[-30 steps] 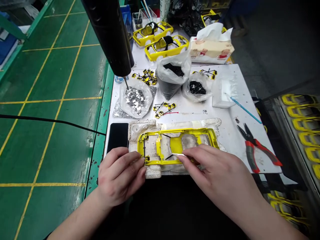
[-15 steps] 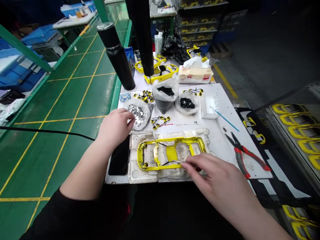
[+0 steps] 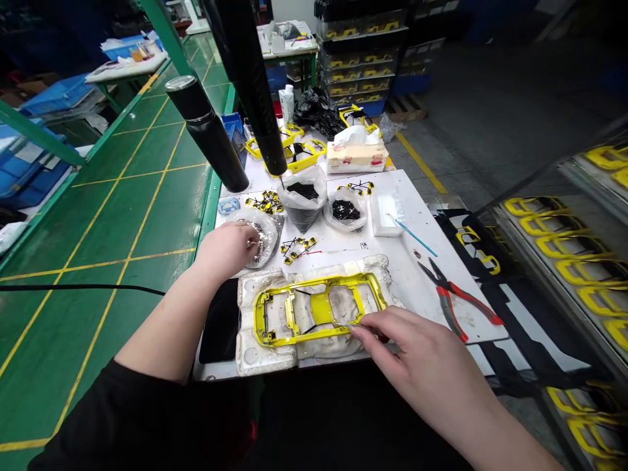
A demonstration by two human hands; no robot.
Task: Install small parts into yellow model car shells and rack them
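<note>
My left hand [image 3: 228, 248] reaches over a clear plastic bag of small silver pieces [image 3: 265, 239], its fingers curled together down among them. What those fingers pinch, if anything, is too small to make out. Thin metal tweezers [image 3: 347, 324] are gripped in my right hand [image 3: 407, 333], with their tip over the near side of a yellow toy car body frame [image 3: 321, 309]. The frame lies in a whitish moulded holder [image 3: 248, 340]. Thin black strips cross the frame's openings.
Bags of black parts [image 3: 303, 191] and several small yellow-black parts [image 3: 297, 248] lie behind the holder. A black power screwdriver [image 3: 255, 91] hangs above. Around are a phone [image 3: 220, 327], red-handled pliers [image 3: 458, 294], a black bottle [image 3: 209, 134], a tissue pack [image 3: 356, 156] and yellow-frame trays [image 3: 564, 248].
My left hand has moved deeper into the bag of silver pieces. My right hand stays at the frame with the tweezers. The whole view has shifted slightly.
</note>
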